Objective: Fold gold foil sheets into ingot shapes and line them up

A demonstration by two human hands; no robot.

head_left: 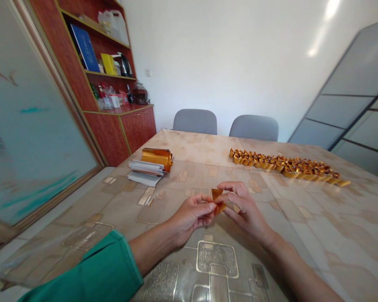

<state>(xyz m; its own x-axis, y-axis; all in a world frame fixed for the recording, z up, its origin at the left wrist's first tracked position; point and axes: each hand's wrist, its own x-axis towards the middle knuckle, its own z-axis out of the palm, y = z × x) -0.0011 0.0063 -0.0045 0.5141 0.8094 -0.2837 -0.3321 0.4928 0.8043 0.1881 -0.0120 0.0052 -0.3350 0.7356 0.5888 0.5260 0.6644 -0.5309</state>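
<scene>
Near the front edge of the table, the two hands are close together and both hold one small folded piece of gold paper (218, 200) in the middle of the table's width. The left hand (192, 218) is almost closed, and its thumb and bent fingers pinch the piece from the left side. The right hand (245, 209) is also narrow, and its fingertips (228, 197) hold the same piece from the right. The left forearm (151, 251) comes from the lower left in a green sleeve (91, 268), and the bare right forearm (297, 268) comes from the lower right, both low above the patterned table cover (334, 235). Farther, near the left edge, a curled gold sheet (156, 158) lies on a stack of white paper (146, 173). Toward the right edge lies a long row of folded gold pieces (286, 167). Beyond the far edge stand two grey chairs (195, 121), and a reddish-brown cabinet (113, 134) stands at the left.
</scene>
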